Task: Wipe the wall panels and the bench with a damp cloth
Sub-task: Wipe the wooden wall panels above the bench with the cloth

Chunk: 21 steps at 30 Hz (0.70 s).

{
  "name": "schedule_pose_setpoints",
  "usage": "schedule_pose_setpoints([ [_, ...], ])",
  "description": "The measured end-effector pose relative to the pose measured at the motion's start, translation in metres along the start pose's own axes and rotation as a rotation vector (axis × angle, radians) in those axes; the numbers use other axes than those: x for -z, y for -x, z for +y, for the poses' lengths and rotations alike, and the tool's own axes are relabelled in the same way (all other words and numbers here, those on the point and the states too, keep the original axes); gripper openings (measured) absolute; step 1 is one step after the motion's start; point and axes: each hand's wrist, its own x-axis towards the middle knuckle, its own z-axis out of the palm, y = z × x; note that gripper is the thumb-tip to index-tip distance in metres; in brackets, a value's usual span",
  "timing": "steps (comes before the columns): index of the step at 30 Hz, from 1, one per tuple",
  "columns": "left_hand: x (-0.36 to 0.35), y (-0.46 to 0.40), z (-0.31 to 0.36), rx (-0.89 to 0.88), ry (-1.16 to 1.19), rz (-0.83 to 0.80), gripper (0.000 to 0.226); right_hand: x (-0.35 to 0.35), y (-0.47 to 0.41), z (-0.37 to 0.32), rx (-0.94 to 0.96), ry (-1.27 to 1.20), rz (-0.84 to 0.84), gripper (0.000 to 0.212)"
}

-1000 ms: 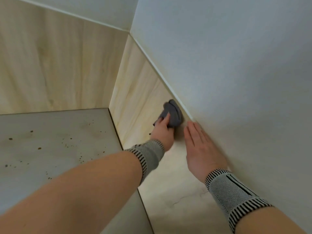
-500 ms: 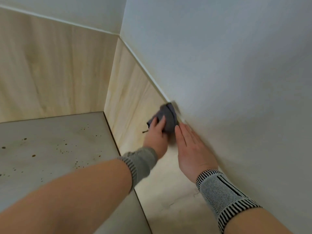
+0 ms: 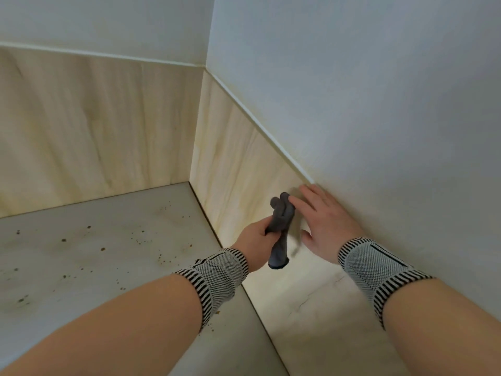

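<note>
— Gripping the cloth [image 3: 282,222] bunched in the left hand [image 3: 257,237], beside the wall panel [image 3: 238,158]; right hand [image 3: 325,221] flat, open.
— Bunched so, it might skip patches; the speckled table [image 3: 95,253] looks unwiped.

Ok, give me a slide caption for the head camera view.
Left hand grips a grey cloth at the wooden wall panel; right hand rests open beside it, above a speckled bench.

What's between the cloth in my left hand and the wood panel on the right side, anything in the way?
Nothing visible blocks it. The left hand grips the grey cloth just off the right wall panel. The right hand lies flat and open beside the cloth, fingertips near its top, not between cloth and panel.
</note>
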Motion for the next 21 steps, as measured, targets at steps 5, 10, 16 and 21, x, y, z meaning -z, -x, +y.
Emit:
schedule_pose_setpoints([
  [5,0.023,0.034,0.006,-0.019,-0.117,-0.028,0.022,0.014,0.016,-0.04,0.009,-0.208,0.047,0.058],
  [10,0.025,0.057,0.018,-0.049,-0.353,-0.052,0.032,0.034,0.028,-0.059,-0.017,-0.26,0.123,0.019],
  [16,0.034,0.057,0.028,-0.241,-0.824,-0.042,0.071,0.05,0.046,-0.066,0.038,-0.253,0.043,0.012],
  [21,0.039,0.061,0.043,-0.284,-0.999,-0.128,0.029,0.062,0.058,-0.069,0.011,-0.276,-0.049,0.014],
])
